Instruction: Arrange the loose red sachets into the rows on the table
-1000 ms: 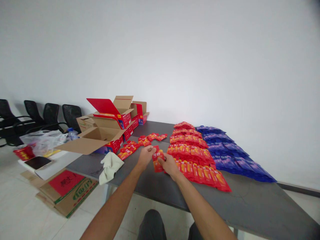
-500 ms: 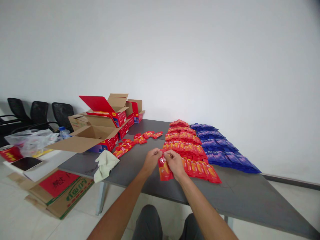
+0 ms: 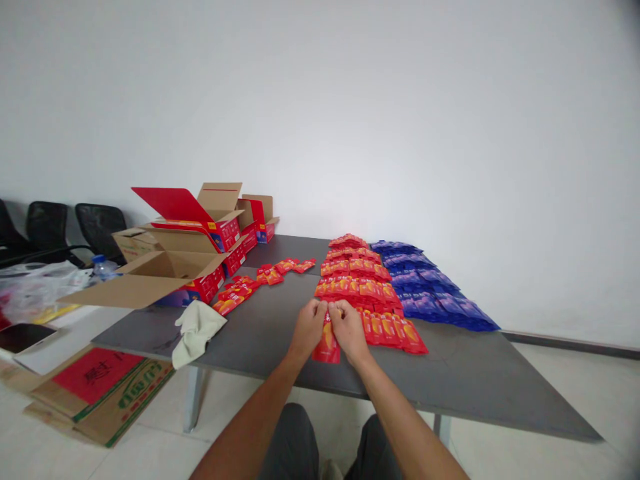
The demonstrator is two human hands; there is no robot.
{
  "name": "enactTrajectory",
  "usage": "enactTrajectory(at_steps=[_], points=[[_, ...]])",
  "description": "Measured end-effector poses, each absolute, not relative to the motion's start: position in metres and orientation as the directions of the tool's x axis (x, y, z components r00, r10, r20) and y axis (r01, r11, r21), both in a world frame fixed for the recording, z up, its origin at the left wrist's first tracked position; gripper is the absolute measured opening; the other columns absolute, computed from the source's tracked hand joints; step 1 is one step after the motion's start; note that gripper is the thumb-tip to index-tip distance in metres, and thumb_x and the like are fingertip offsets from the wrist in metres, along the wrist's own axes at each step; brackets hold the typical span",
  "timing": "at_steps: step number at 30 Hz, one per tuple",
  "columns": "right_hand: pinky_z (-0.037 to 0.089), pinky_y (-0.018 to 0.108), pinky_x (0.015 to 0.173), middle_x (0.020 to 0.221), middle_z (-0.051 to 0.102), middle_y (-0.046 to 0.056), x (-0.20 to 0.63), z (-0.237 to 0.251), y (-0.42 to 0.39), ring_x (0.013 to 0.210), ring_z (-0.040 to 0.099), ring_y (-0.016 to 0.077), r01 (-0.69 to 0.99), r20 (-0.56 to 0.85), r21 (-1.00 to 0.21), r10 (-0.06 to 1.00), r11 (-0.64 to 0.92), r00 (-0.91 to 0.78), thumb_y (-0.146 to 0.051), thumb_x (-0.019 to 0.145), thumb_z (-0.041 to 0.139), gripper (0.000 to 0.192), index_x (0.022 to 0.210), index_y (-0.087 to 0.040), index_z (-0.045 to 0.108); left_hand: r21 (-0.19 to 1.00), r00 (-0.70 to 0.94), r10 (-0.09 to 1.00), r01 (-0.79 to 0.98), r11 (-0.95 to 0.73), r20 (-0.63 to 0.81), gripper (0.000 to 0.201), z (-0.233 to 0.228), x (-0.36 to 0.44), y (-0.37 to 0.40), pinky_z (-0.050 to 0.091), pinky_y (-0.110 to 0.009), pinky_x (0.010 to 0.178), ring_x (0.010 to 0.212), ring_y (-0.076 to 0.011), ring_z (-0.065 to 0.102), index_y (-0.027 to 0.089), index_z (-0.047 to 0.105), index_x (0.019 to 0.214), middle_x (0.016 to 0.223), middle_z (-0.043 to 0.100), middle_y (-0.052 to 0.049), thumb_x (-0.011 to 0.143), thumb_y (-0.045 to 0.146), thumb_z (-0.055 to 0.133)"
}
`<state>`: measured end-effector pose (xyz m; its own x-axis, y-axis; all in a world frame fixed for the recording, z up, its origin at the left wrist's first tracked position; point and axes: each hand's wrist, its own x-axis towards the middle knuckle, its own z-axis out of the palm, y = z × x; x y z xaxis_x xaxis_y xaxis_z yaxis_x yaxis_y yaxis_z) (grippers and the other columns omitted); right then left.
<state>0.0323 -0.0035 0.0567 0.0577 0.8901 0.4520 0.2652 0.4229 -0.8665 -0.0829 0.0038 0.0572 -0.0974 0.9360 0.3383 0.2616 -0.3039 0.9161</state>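
Since a second ago both hands have drawn the red packet nearer along the grey table (image 3: 480, 387), from beside the rows toward the near edge, and the fingers have gathered at its top. From the packet, the rows of red sachets (image 3: 363, 290) run off toward one o'clock, with the blue sachets (image 3: 430, 290) beyond them at two o'clock; the open cardboard box (image 3: 165, 270) and the red cartons (image 3: 235, 233) sit at ten o'clock, a pale cloth (image 3: 195, 330) at nine, and loose red sachets (image 3: 255, 280) at eleven. The red packet (image 3: 327, 343) hangs upright just over the table's near side, at the near end of the red rows. The left hand (image 3: 307, 327) and right hand (image 3: 347, 327) meet at its upper edge, thumbs and forefingers closed narrowly on the two top corners, knuckles almost touching. To my eye, the handling goes best with the pinches close together on the top edge and the body of the packet hanging free, clear of the laid rows.
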Motion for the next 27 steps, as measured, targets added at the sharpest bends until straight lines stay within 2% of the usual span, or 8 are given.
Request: enactTrajectory(at_steps=[6,11,14,18,21,23,27], points=[[0.027,0.025,0.055,0.063,0.054,-0.001,0.038,0.054,-0.008,0.057,0.047,0.0133,0.56,0.52,-0.735,0.848,0.382,0.104,-0.04,0.098,0.036,0.038,0.069,-0.019,0.049,0.788,-0.079,0.921,0.549,-0.278,0.38,0.033,0.061,-0.072,-0.007,0.031,-0.024,0.059,0.063,-0.0133,0.055,0.021,0.05,0.075,0.067,0.058,0.0,0.094,0.042,0.033],[0.028,0.025,0.056,0.066,0.055,0.001,0.048,0.047,-0.01,0.059,0.05,0.0139,0.617,0.526,-0.701,0.843,0.358,0.108,-0.038,0.099,0.033,0.037,0.071,-0.02,0.049,0.746,-0.079,0.937,0.629,-0.218,0.34,0.03,0.058,-0.06,-0.01,0.029,-0.025,0.059,0.062,-0.0153,0.055,0.022,0.05,0.077,0.066,0.059,-0.001,0.094,0.039,0.033],[0.029,0.025,0.057,0.064,0.054,0.0,0.059,0.046,-0.01,0.058,0.048,0.0134,0.587,0.532,-0.719,0.838,0.373,0.12,-0.039,0.098,0.034,0.037,0.069,-0.02,0.049,0.8,-0.049,0.933,0.532,-0.279,0.358,0.03,0.056,-0.053,-0.006,0.033,-0.024,0.061,0.063,-0.014,0.054,0.021,0.052,0.074,0.067,0.059,0.0,0.092,0.041,0.037],[0.032,0.024,0.059,0.066,0.056,0.0,0.079,0.051,-0.01,0.061,0.05,0.014,0.495,0.508,-0.781,0.849,0.381,0.147,-0.043,0.095,0.039,0.035,0.072,-0.02,0.053,0.91,0.021,0.949,0.276,-0.308,0.315,0.023,0.05,-0.041,0.001,0.037,-0.023,0.062,0.065,-0.0128,0.053,0.02,0.057,0.076,0.071,0.061,0.001,0.084,0.041,0.049],[0.034,0.024,0.056,0.067,0.058,0.0,0.094,0.051,-0.011,0.06,0.049,0.0148,0.372,0.429,-0.863,0.886,0.343,0.178,-0.046,0.09,0.045,0.032,0.079,-0.019,0.059,0.945,0.085,0.96,0.174,-0.277,0.265,0.018,0.045,-0.032,0.004,0.038,-0.022,0.061,0.063,-0.0118,0.052,0.019,0.058,0.079,0.069,0.06,0.002,0.079,0.037,0.055],[0.031,0.023,0.05,0.061,0.054,-0.002,0.104,0.049,-0.011,0.053,0.044,0.0135,0.294,0.364,-0.907,0.913,0.302,0.186,-0.047,0.087,0.048,0.031,0.081,-0.019,0.06,0.961,0.13,0.964,0.123,-0.248,0.232,0.017,0.042,-0.024,0.004,0.039,-0.022,0.06,0.061,-0.0113,0.052,0.019,0.058,0.08,0.067,0.058,0.002,0.078,0.036,0.056],[0.024,0.022,0.044,0.053,0.047,-0.005,0.124,0.042,-0.009,0.045,0.037,0.0111,0.232,0.33,-0.931,0.923,0.283,0.197,-0.045,0.084,0.05,0.027,0.079,-0.019,0.057,0.992,0.207,0.971,-0.003,-0.124,0.122,0.022,0.039,-0.006,0.001,0.042,-0.022,0.057,0.061,-0.0121,0.056,0.018,0.058,0.078,0.067,0.059,0.002,0.075,0.04,0.061]])
